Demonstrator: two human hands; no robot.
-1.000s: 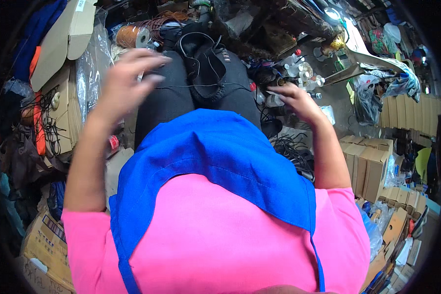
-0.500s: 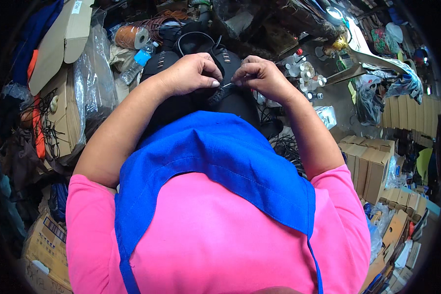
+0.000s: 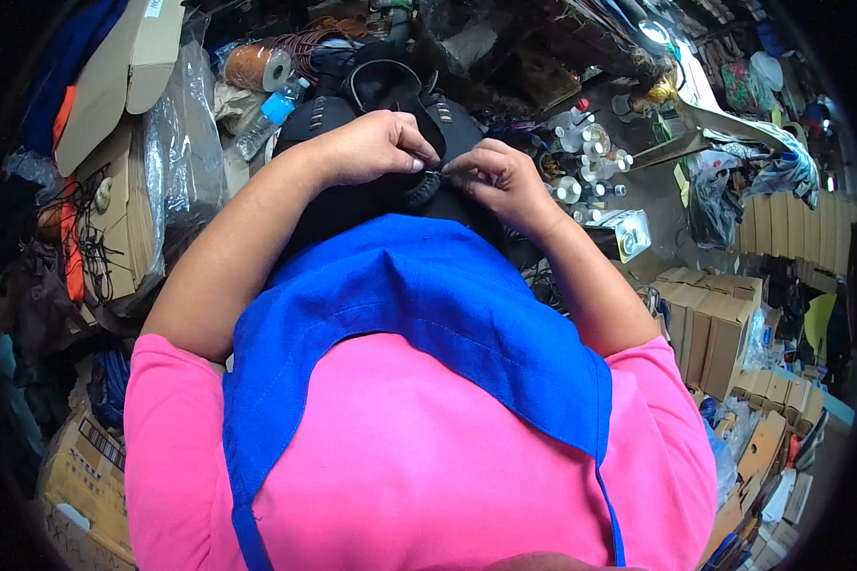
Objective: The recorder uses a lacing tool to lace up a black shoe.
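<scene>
A black piece of work (image 3: 418,193) with a ribbed, stitched-looking edge lies over my lap, just beyond the blue apron (image 3: 390,276). My left hand (image 3: 381,149) is closed, with thumb and fingers pinching the black piece near that edge. Close beside it, my right hand (image 3: 500,181) is closed in a pinch, its fingertips almost meeting the left ones. What sits between the right fingertips is mostly hidden; a thin, pale, needle-like piece showed there a moment earlier. Beyond my hands, a black loop (image 3: 360,81) stands up from dark material with pale lacing marks.
Left of my arms lie a spool of orange-brown cord (image 3: 257,68), a plastic bottle with a blue label (image 3: 278,108) and cardboard (image 3: 114,81). On the right stand several small white-capped bottles (image 3: 595,143), a clear container (image 3: 628,236) and stacked cardboard boxes (image 3: 709,328).
My right hand has come slightly lower and turned, bringing its fingertips closer to the left ones. The thin pale piece between the hands now hardly shows. My left hand stays almost in place.
</scene>
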